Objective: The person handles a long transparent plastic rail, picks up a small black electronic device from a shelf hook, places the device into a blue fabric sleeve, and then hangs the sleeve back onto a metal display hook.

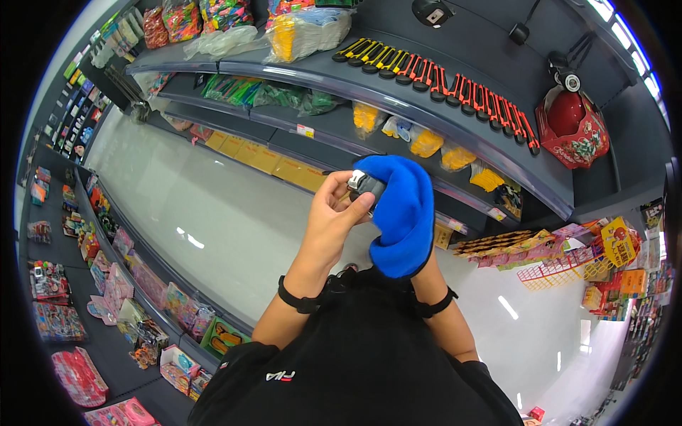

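Note:
A small dark grey and silver object (365, 185), perhaps a tape measure, sits between the fingers and thumb of my left hand (335, 205). Just right of it a blue cloth (405, 213) with a dark edge drapes over my right hand and hides its fingers; only the wrist and forearm show below. The cloth touches or nearly touches the grey object. Black bands circle both forearms. Beyond my hands, a row of utility knives (447, 88) with yellow or red bodies lies on the upper shelf.
Dark shelving (298, 72) runs across ahead, with bagged yellow gloves (426, 142) on a lower level. A red box (573, 128) stands at the upper right. Snack packets hang by a wire basket (565, 269) at right. Another shelf with toys (114, 287) lines the left.

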A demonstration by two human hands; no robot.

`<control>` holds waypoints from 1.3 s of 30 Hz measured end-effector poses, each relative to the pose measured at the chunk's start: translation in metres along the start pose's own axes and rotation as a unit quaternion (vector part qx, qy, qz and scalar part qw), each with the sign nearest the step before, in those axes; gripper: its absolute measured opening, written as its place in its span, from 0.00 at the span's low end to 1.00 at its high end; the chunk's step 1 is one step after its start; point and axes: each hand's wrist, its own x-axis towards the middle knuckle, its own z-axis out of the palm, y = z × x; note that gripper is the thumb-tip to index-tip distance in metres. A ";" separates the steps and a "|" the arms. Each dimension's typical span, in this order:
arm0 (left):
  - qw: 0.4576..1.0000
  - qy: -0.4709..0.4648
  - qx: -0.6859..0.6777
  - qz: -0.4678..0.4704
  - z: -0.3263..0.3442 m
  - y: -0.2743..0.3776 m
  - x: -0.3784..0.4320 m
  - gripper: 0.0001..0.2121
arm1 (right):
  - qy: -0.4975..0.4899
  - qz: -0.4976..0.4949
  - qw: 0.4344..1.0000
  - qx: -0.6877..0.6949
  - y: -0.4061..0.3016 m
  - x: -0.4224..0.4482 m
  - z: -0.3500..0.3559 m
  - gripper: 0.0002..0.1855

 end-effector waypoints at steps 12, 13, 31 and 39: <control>0.999 -0.033 -0.005 0.022 -0.002 0.000 0.001 0.20 | 0.061 0.090 0.988 0.112 0.002 -0.017 0.012 0.29; 0.999 -0.031 -0.003 0.022 -0.006 0.000 0.001 0.20 | 0.061 0.090 0.988 0.114 0.002 -0.014 0.011 0.29; 0.990 -0.107 0.023 0.086 0.002 0.036 -0.017 0.44 | 0.016 0.001 0.995 0.096 -0.015 -0.013 0.012 0.34; 0.972 -0.161 0.088 0.149 -0.006 0.038 -0.021 0.45 | -0.007 0.000 0.987 0.161 -0.022 0.000 0.005 0.21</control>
